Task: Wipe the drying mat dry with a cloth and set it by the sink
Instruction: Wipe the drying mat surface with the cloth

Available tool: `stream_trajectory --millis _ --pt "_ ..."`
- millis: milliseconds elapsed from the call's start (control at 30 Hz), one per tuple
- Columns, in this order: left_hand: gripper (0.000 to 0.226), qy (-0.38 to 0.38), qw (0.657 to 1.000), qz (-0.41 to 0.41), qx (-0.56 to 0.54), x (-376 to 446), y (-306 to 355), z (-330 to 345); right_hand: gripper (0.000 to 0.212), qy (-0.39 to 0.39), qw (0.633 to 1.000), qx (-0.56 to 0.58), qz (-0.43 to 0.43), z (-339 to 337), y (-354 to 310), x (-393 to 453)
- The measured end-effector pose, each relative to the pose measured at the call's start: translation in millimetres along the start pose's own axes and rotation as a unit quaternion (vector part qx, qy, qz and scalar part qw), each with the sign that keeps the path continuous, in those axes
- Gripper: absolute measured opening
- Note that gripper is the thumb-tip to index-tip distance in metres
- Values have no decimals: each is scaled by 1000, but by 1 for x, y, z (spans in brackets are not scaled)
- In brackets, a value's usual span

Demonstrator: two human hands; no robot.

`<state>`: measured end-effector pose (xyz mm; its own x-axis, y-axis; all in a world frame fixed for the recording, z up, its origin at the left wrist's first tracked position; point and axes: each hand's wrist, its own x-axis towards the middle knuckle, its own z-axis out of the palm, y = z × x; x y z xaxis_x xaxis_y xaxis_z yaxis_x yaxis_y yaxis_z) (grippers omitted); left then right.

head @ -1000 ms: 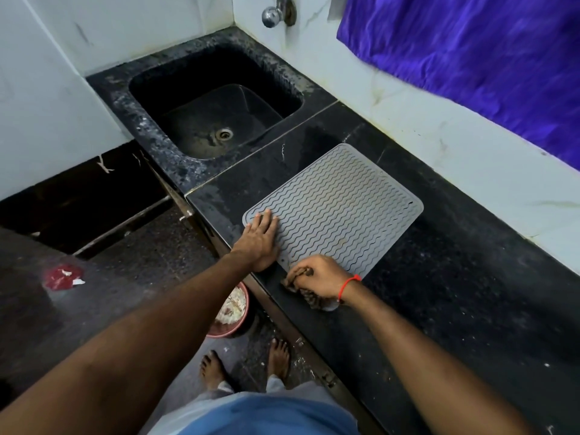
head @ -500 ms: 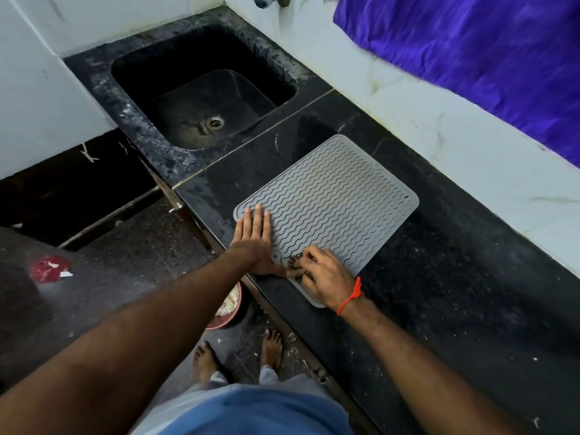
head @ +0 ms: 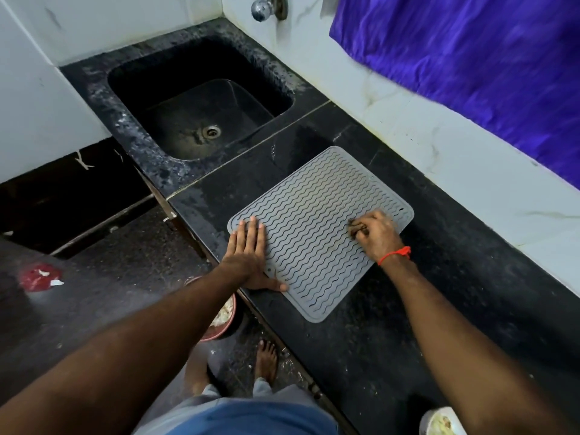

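Observation:
A grey drying mat (head: pixel 317 221) with wavy ridges lies flat on the black counter (head: pixel 439 309), just right of the sink (head: pixel 201 111). My left hand (head: pixel 248 255) lies flat, fingers spread, on the mat's near left corner. My right hand (head: pixel 376 233), with a red thread at the wrist, is closed over a small brown cloth (head: pixel 356 226) and presses it onto the mat's right part near the far edge. Most of the cloth is hidden under the fingers.
A tap (head: pixel 262 7) sticks out of the white wall above the sink. Purple fabric (head: pixel 470 58) hangs over the wall at the right. A red bowl (head: pixel 219 321) stands on the floor by my feet. A white bowl (head: pixel 439 422) sits at the counter's near edge.
My right hand has slid with the cloth from the mat's near corner across to its right side. My left hand has stayed pressed on the near left corner.

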<state>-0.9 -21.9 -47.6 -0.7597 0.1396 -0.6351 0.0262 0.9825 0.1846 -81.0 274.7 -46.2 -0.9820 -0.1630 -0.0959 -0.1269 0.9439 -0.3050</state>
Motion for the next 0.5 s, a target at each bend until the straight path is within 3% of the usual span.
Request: stream_trajectory --millis 167,267,367,500 --pt "159 -14 1000 -3 4 2 2 -4 26 -56 985 19 -162 24 -70 -67" --pt "160 -23 1000 -6 2 4 2 -4 26 -75 971 10 -228 38 -77 -87" --pt "160 -37 999 -13 1 5 3 -8 25 -49 975 -3 -216 28 -48 -63" --pt "159 -50 999 -10 1 4 4 -11 24 -18 991 -23 -129 2 2 -11"
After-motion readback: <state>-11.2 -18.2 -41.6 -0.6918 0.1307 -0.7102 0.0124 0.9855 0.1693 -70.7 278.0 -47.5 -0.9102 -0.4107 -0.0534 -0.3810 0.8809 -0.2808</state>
